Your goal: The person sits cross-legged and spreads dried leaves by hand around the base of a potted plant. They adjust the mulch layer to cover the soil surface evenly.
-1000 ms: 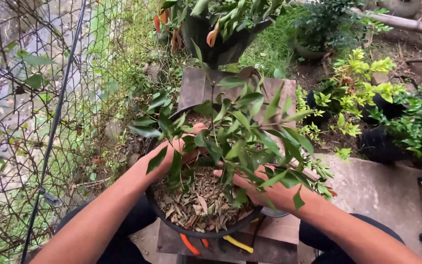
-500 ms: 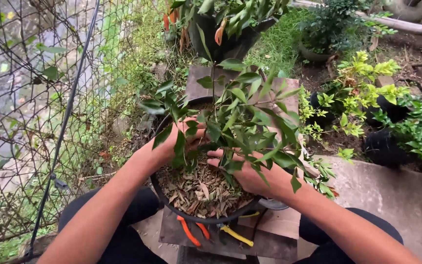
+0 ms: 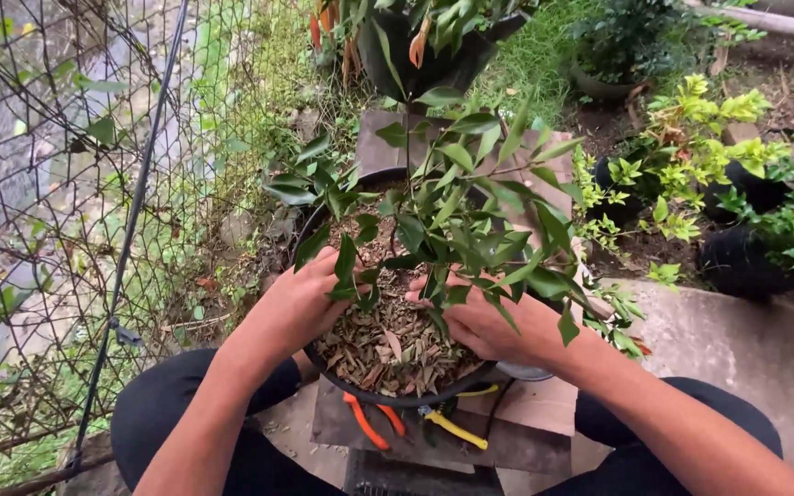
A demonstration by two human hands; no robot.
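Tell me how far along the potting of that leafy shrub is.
Done: the green leafy shrub stands upright in the round black plastic pot, and brown wood-chip mulch covers the surface. In hand: the left hand and right hand press the mulch near the stem. Left: the orange-handled and yellow-handled tools remain beneath the pot.

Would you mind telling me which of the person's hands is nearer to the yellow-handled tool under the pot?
Right. The right hand rests on the mulch just above the yellow-handled tool; the left hand sits on the pot's far side, nearer the orange-handled tool.
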